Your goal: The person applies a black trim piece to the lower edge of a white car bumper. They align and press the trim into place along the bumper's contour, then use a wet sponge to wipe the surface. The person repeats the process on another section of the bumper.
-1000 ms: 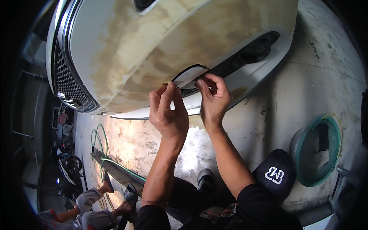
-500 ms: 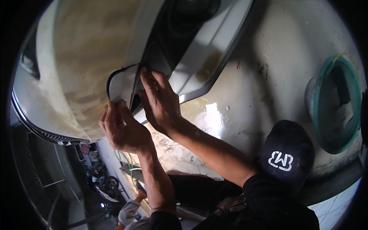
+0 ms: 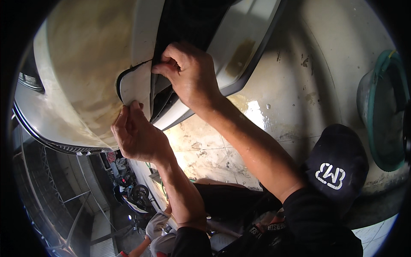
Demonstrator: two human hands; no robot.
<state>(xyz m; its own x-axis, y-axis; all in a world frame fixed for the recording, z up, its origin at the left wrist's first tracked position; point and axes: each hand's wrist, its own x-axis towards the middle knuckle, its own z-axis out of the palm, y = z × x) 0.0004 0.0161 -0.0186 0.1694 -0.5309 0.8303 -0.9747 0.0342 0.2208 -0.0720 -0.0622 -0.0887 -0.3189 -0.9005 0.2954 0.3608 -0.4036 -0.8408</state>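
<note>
A small white cover panel (image 3: pixel 136 88) with a rounded corner sits in a cutout of a white car bumper (image 3: pixel 92 64) that has dull beige patches. A dark gap shows along its upper and left edges. My left hand (image 3: pixel 139 135) is closed, thumb and fingers pinching the panel's lower edge. At the panel's upper right corner, my right hand (image 3: pixel 192 75) pinches the edge between thumb and bent forefinger; its other fingers are curled. Beside the panel lies a black recess (image 3: pixel 165 96) in the bumper, partly hidden by my right hand.
A white lower bumper section (image 3: pixel 246 40) carries a brown patch. On the stained tile floor (image 3: pixel 205 158) stands a basin with a green rim (image 3: pixel 385 141). A dark cap (image 3: pixel 338 158) is near my right arm. Motorcycles (image 3: pixel 139 195) and another person's grey clothing (image 3: pixel 160 227) appear lower left.
My right hand has shifted up along the panel's edge, from extended fingers to a pinch at the corner. My left hand keeps its pinch on the lower edge. The view has shifted slightly.
</note>
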